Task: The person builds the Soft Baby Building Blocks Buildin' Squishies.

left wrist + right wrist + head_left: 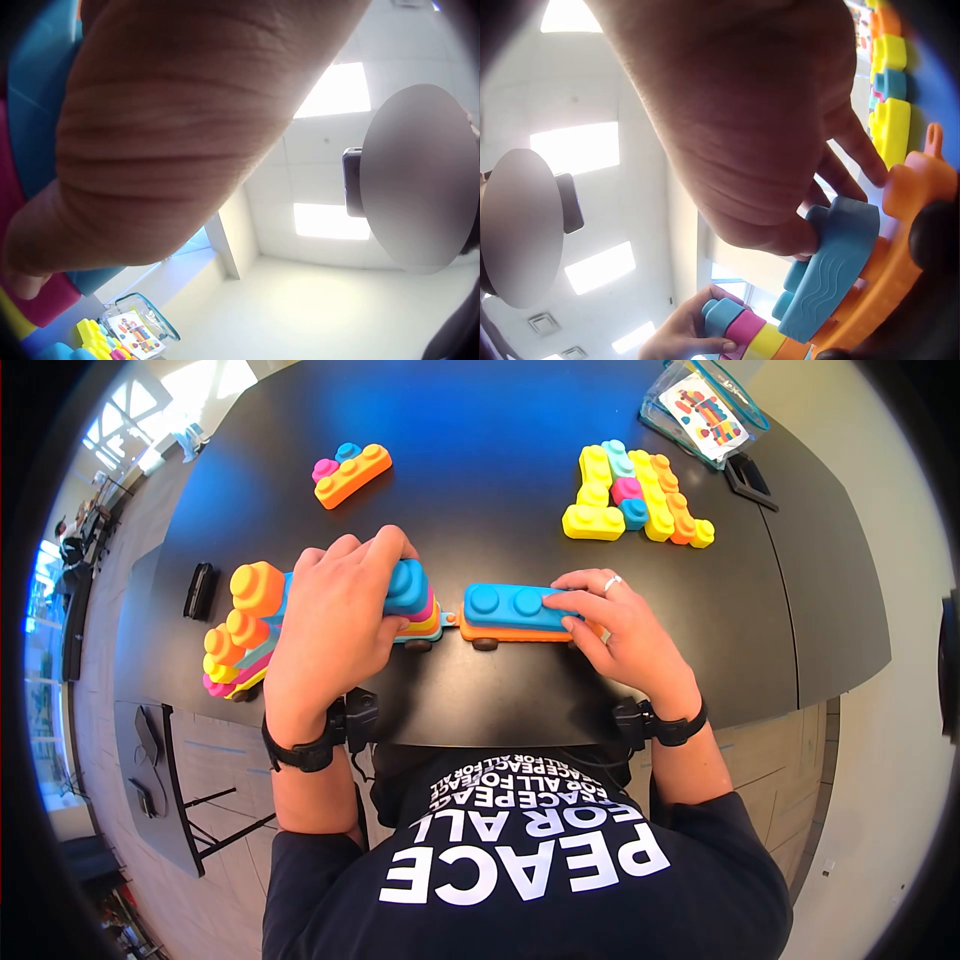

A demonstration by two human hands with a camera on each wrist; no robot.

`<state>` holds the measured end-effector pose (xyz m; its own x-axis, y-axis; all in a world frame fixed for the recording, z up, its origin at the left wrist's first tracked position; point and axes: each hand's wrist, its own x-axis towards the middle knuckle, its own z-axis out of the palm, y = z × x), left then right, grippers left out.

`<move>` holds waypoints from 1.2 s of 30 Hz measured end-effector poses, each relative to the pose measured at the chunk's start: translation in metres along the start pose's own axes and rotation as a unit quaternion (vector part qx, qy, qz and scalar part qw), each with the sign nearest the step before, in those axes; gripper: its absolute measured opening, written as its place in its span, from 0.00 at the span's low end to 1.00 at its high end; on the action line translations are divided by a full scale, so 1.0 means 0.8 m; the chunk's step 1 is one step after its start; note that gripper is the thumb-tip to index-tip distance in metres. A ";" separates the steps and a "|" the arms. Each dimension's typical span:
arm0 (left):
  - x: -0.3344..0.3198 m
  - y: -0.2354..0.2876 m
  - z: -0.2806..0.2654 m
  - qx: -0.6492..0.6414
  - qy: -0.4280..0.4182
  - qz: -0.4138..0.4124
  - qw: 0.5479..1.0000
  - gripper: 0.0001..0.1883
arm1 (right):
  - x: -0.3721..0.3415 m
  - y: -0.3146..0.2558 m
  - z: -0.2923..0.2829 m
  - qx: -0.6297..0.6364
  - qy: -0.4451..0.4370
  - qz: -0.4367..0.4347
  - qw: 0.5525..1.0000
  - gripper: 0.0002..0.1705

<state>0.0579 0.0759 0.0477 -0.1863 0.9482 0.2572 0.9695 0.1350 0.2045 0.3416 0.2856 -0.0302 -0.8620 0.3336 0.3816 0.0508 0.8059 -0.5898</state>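
A black shirt [530,860] with white lettering fills the bottom of the frame, below the dark tabletop [480,490]. At centre left, the left hand [340,595] is curled over a wheeled stack of coloured blocks [408,590], its thumb against the right side. Right of centre, the right hand [625,622] pinches the right end of a long blue block [500,600], fingers bent and close together. The block lies along an orange wheeled base [515,633], whose studs show between the two in the right wrist view. A small link [450,619] joins base and stack. At upper left sits an orange block [355,475] touching pink and blue ones; at upper right, a multicoloured block cluster [650,490] lies near a clear case [700,410]
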 end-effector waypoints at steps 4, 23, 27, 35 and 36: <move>0.000 -0.001 -0.001 -0.005 -0.017 -0.016 1.000 0.32 | 0.004 -0.007 -0.007 -0.014 -0.020 -0.001 1.000 0.19; 0.000 -0.003 0.000 -0.011 -0.015 -0.011 1.000 0.32 | 0.015 -0.016 -0.008 -0.071 -0.070 0.003 0.995 0.19; 0.000 -0.004 0.000 -0.004 -0.016 -0.018 1.000 0.32 | 0.020 -0.023 -0.012 -0.076 -0.024 -0.025 0.997 0.20; 0.001 -0.002 0.000 -0.012 -0.013 -0.010 1.000 0.31 | 0.020 -0.012 0.010 -0.053 -0.038 -0.052 0.997 0.21; 0.000 -0.002 0.000 -0.013 -0.014 -0.011 1.000 0.31 | 0.019 -0.007 0.012 -0.043 -0.033 -0.049 0.997 0.20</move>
<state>0.0562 0.0758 0.0477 -0.2031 0.9526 0.2264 0.9608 0.1493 0.2335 0.3235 0.2812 -0.0279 -0.8958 0.2212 0.3855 0.0055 0.8729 -0.4879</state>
